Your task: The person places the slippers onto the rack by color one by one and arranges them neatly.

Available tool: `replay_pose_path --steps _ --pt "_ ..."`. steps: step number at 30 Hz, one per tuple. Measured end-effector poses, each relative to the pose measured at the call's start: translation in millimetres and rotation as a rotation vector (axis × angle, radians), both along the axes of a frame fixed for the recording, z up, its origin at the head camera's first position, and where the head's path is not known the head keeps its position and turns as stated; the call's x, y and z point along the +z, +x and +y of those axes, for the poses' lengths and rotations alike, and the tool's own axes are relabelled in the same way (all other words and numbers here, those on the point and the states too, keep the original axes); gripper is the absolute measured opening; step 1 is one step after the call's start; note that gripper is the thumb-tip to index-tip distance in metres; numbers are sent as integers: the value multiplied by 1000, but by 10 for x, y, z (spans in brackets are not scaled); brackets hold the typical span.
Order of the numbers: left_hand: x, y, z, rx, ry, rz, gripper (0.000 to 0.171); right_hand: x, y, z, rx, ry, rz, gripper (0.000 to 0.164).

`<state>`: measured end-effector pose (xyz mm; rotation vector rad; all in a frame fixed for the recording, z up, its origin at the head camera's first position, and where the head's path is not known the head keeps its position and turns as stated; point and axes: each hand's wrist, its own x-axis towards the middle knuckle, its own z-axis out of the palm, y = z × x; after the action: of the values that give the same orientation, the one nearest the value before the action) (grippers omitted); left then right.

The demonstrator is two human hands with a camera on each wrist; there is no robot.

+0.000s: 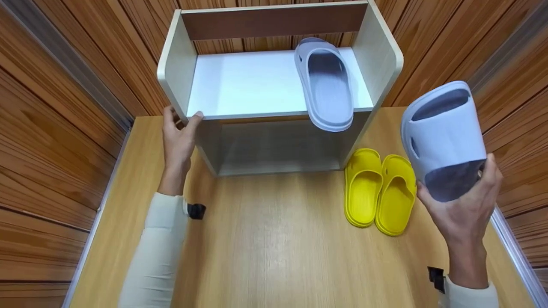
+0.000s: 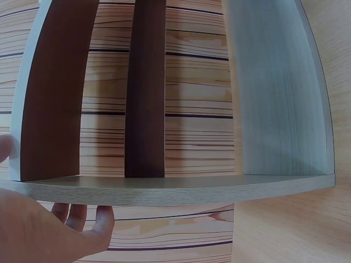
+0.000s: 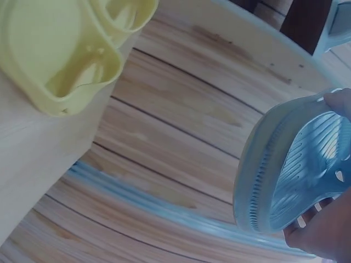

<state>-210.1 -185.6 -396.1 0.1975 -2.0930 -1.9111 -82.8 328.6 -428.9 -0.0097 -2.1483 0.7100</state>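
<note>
My left hand (image 1: 180,143) grips the left side panel of a small shoe rack (image 1: 248,85), with the thumb at the front edge of its white shelf and the fingers behind the panel. In the left wrist view, fingers of that hand (image 2: 41,230) curl along the panel's outer face. At the right, my right hand (image 1: 471,209) holds a pale grey-blue slipper (image 1: 449,128) by its heel end, raised off the floor with the toe up. The matching slipper (image 1: 329,94) rests on the rack's white shelf, heel overhanging the front edge.
Two yellow slippers (image 1: 364,192) stand side by side on the wooden floor (image 1: 274,239), against the rack's right front corner. Wood-plank walls (image 1: 51,141) rise behind the rack and on both sides. Below the white shelf lies a lower compartment (image 1: 278,145).
</note>
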Motion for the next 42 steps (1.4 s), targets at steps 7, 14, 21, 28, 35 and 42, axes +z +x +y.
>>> replay_pose_path --steps 7,14,21,28,35,42 --pt "-13 -7 -5 8 1 -4 60 163 36 -163 51 32 -22 103" --pt "-4 -4 1 9 1 -19 63 260 34 -276 86 43 18 109" --pt "17 -18 6 11 -7 -10 62 324 32 -377 121 65 25 107" --pt "1 -16 4 17 -3 4 60 347 -6 -559 169 71 53 103" --pt "-30 -3 4 16 3 14 61 362 -28 -834 227 65 33 103" --pt "-9 2 16 11 -3 18 61 443 -47 -1063 272 56 22 101"
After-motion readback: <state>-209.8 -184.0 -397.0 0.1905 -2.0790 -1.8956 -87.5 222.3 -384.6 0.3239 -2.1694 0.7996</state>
